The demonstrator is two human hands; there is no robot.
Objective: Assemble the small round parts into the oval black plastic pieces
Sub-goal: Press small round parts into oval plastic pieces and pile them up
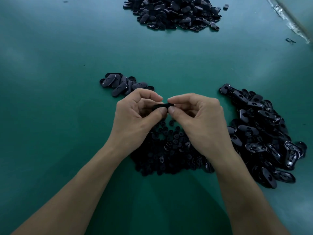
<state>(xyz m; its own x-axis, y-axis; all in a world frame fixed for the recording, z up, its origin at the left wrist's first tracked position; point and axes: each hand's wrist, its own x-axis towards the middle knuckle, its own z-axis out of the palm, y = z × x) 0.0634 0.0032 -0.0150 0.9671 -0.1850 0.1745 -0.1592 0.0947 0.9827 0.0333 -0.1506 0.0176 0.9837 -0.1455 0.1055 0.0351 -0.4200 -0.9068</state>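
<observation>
Forearms enter from 5 and 7 o'clock and meet over the middle of the green table. The left hand and right hand face each other, forefinger tips nearly touching. Between them one oval piece is held edge-on above the table. Each grip is narrow: thumb and forefinger pinch one end of the piece, the left hand at its 9 o'clock end and the right hand at its 3 o'clock end. The other fingers of both hands are curled under. Whether a round part sits in the piece cannot be told, as the fingers cover it.

Round parts lie in a loose heap at 6 o'clock of the hands, partly covered by both wrists. A large heap of ovals lies at 3 o'clock of the hands, close beside the round parts near the right wrist; several show hollow undersides. A small group of ovals lies at 11 o'clock, just beyond the left hand, smooth sides up. A far heap sits at 12 o'clock, well apart, cut by the top edge of the view. One stray oval lies just beside it at its 3 o'clock. A small dark scrap lies at 2 o'clock, near the table's pale edge strip.
</observation>
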